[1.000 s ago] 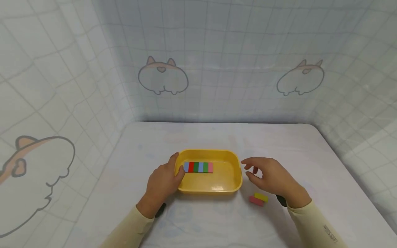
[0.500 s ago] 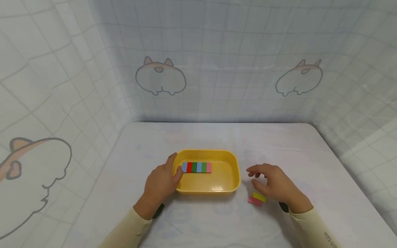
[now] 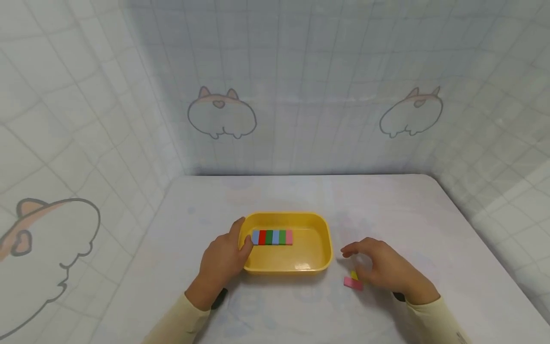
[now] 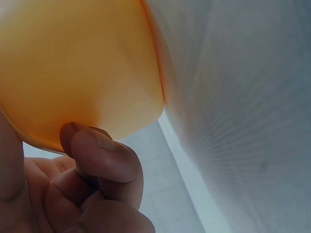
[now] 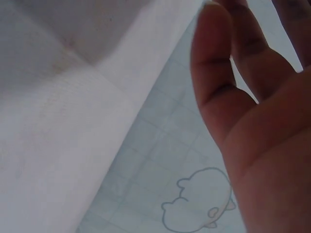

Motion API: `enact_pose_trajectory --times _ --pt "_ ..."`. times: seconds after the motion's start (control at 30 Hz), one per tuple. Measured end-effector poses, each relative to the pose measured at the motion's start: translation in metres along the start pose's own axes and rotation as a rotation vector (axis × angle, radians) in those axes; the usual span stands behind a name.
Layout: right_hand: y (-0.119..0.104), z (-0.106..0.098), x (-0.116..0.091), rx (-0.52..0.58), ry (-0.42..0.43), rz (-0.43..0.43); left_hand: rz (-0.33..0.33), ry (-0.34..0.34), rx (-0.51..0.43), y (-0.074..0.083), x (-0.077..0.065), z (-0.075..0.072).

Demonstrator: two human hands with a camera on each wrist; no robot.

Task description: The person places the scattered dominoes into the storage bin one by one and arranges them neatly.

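My left hand (image 3: 221, 260) grips the left end of a yellow plastic tray (image 3: 296, 259), thumb over the rim and fingers outside. The left wrist view shows curled fingers (image 4: 104, 158) against the tray's outer wall (image 4: 87, 63). Inside the tray lies a row of small coloured blocks (image 3: 272, 237), side by side: blue, red, green, blue, green and pink. My right hand (image 3: 386, 265) hovers over the table right of the tray, fingers loosely bent and holding nothing. Under its thumb a yellow block (image 3: 354, 275) is partly hidden, beside a pink block (image 3: 353, 284).
A white patterned cloth covers the table (image 3: 292, 315). Grid-printed sheets with cartoon animals hang as a back wall (image 3: 301, 95) and along both sides. The table's far edge meets the back sheet.
My right hand has come away from the tray's right end, down and slightly rightward, so its thumb now covers part of the yellow block. My left hand stays on the tray.
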State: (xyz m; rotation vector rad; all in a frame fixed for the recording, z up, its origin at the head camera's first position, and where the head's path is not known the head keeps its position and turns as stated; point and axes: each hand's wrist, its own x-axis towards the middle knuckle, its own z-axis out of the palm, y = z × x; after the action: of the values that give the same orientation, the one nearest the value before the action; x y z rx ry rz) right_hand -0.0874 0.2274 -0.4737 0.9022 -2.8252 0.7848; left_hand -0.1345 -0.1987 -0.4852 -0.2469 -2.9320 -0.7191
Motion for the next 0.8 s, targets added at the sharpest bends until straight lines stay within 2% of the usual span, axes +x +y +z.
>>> enact_pose_trajectory --times 0.4,0.63,0.8 --pt "-0.0089 -0.0028 -0.0020 0.047 -0.060 -0.056 0.025 0.027 -0.020 -0.0033 -0.0010 0.0032" --pt "-0.0056 -0.0006 0.0008 0.038 -0.054 -0.100 0.037 0.035 -0.022 -0.0044 -0.0005 0.0030" --pt "-0.0059 0.0005 -0.0005 0.031 -0.080 -0.093 0.042 0.033 -0.022 -0.0035 -0.0008 0.0030"
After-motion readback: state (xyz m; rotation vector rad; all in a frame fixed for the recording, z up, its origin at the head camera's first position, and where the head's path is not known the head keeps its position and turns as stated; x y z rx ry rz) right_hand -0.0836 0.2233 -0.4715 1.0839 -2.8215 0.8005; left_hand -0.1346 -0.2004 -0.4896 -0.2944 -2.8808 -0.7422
